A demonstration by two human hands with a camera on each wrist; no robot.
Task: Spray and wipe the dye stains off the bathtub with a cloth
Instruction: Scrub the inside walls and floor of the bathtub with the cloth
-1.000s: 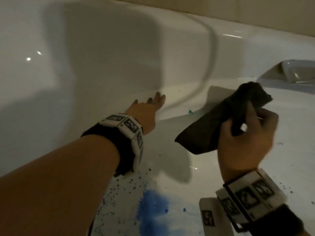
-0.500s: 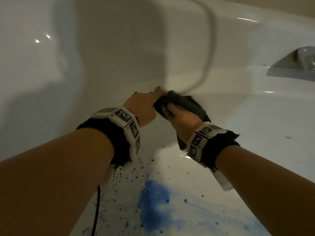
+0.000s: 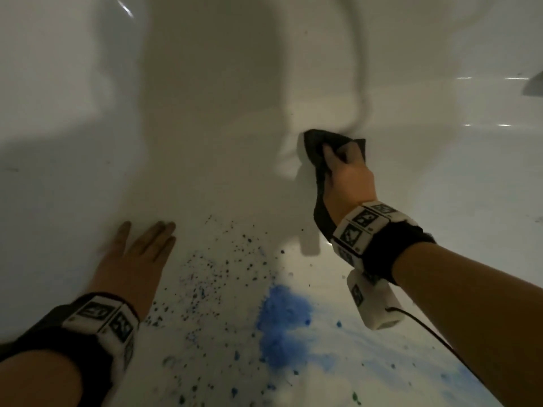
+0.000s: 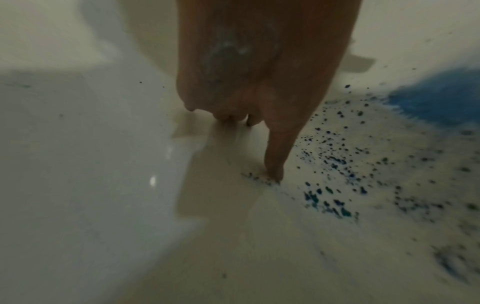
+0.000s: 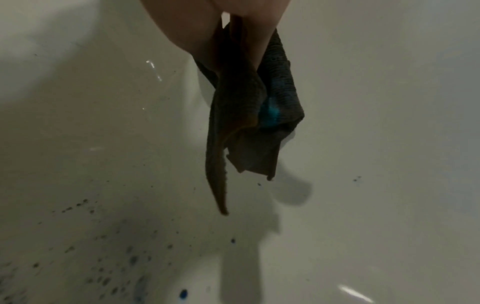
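My right hand (image 3: 342,163) grips a dark cloth (image 3: 316,148) against the white bathtub (image 3: 205,113) where its floor curves up into the far wall. In the right wrist view the cloth (image 5: 244,115) hangs from my fingers and shows a blue-green smear. A large blue dye stain (image 3: 282,321) lies on the tub floor nearer me, with dark blue specks (image 3: 217,271) scattered to its left. My left hand (image 3: 141,248) rests flat on the tub floor at the left, fingers straight. In the left wrist view its fingertip (image 4: 272,174) touches the edge of the specks (image 4: 332,162).
A recessed ledge (image 3: 533,85) shows at the far right edge of the tub. A thin black cable (image 3: 435,336) trails from my right wrist device over the tub floor. A pale blue smear (image 3: 396,374) spreads right from the big stain.
My left hand has pulled back toward me and to the left, laying flat on the tub floor. My right hand keeps the cloth on the far curve. The camera has tilted down.
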